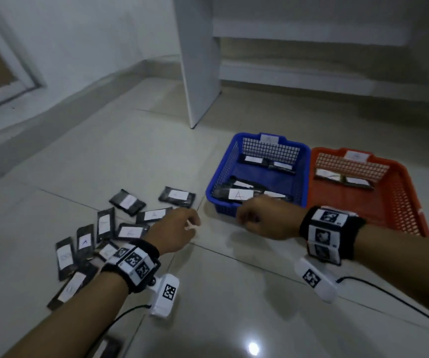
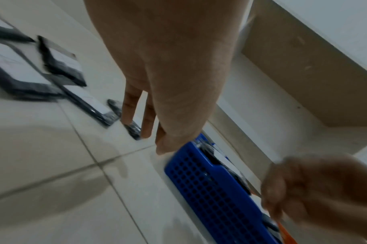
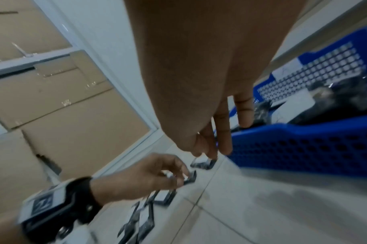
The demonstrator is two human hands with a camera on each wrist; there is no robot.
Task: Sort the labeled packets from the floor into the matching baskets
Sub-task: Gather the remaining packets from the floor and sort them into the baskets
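Several black packets with white labels lie scattered on the tiled floor at the left; the nearest ones (image 1: 176, 196) (image 1: 154, 215) sit just beyond my left hand (image 1: 182, 228). That hand hovers over them with fingers (image 2: 134, 109) pointing down near a packet's edge (image 2: 134, 130), holding nothing. My right hand (image 1: 254, 218) hangs loosely curled and empty at the near rim of the blue basket (image 1: 223, 161), its fingers (image 3: 224, 132) beside the basket wall (image 3: 303, 148). Inside lie several packets, one marked A (image 1: 236, 195). The orange basket (image 1: 409, 189) beside it holds a few packets.
A white furniture panel (image 1: 200, 60) stands behind the baskets, and a wall runs along the left. Black cables (image 1: 389, 293) trail from both wrist cameras across the floor. Another packet (image 1: 107, 347) lies near my left forearm. Cardboard boxes (image 3: 63, 107) show behind a glass panel.
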